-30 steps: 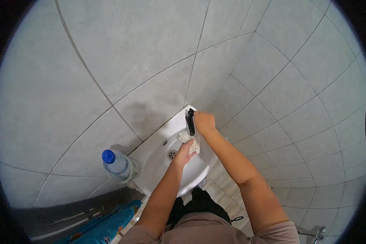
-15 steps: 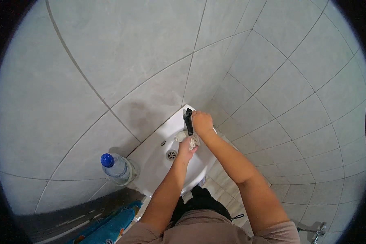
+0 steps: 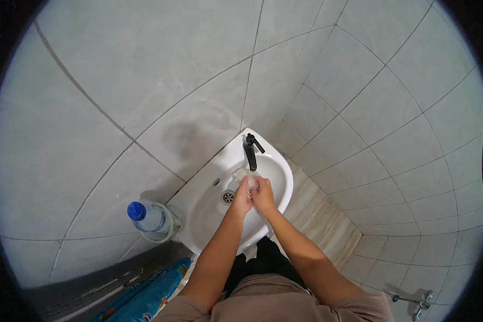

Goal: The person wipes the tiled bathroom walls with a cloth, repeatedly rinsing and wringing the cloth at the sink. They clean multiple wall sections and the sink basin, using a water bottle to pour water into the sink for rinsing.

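Note:
Both my hands are together over the white sink (image 3: 201, 222), just below the spout of the black tap (image 3: 250, 154). Between them is a crumpled whitish cloth (image 3: 240, 173), mostly covered by my fingers. My left hand (image 3: 242, 200) is closed on its left side. The fingers of my right hand (image 3: 263, 196) curl round its other side. The tap's lever (image 3: 258, 145) points off to the right. What looks like water falls from the spout onto the cloth. A round metal drain (image 3: 228, 197) lies beside my left hand.
A clear bottle with a blue cap (image 3: 154, 221) stands at the sink's left end. Grey tiled walls (image 3: 198, 80) enclose the corner behind and to the right. A blue patterned cloth (image 3: 155, 295) hangs at lower left. Another metal tap (image 3: 423, 306) is low on the right wall.
My right hand has left the tap's lever and come down to the cloth beside my left hand. The lever now stands out to the right.

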Motion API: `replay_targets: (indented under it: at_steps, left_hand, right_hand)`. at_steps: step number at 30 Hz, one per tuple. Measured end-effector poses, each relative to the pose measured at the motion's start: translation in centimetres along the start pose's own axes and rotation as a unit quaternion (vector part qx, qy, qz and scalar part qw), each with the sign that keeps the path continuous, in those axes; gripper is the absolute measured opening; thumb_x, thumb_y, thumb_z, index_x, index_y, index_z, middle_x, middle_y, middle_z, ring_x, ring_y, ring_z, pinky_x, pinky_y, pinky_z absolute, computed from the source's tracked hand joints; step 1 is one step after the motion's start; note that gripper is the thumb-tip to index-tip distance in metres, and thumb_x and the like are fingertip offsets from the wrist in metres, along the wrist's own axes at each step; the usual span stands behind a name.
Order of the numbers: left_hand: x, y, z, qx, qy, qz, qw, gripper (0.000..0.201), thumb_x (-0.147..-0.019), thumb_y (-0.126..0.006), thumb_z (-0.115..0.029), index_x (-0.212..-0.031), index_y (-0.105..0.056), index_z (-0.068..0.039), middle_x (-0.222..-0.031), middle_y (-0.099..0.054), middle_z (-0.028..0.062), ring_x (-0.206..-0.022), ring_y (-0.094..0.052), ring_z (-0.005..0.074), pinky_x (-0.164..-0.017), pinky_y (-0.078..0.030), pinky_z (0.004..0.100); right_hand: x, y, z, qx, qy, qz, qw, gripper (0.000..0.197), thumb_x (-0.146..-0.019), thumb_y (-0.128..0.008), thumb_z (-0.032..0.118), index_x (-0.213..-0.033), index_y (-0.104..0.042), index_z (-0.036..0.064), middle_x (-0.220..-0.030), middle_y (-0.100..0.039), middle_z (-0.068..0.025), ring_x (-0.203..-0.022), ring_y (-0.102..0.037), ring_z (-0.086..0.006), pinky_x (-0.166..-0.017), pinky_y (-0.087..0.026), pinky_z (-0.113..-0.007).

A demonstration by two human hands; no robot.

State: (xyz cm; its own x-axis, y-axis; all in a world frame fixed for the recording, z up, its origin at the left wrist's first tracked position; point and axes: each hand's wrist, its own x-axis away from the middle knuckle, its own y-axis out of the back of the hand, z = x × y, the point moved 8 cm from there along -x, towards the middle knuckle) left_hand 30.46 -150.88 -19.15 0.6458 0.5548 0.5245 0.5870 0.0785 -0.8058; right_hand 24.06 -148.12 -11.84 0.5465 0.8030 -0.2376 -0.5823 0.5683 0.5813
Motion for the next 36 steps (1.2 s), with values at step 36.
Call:
replay_targets:
  at_steps: [36]
  left_hand:
    - [-2.9,3.1,2.1,0.029,0.098,-0.082,0.991,0.022,-0.091,-0.048,-0.029,-0.103,-0.05,-0.01,-0.092,-0.056,0.0091,-0.082,-0.056,0.025,-0.066,-0.048,0.0369]
  right_hand:
    - [-8.5,5.7,7.4,0.215,0.012,-0.106,0.971,0.021,-0.079,-0.055,0.018,-0.098,-0.06,0.0108,-0.102,-0.057,-0.0083,-0.098,-0.052,-0.0272,-0.087,-0.032,-0.047]
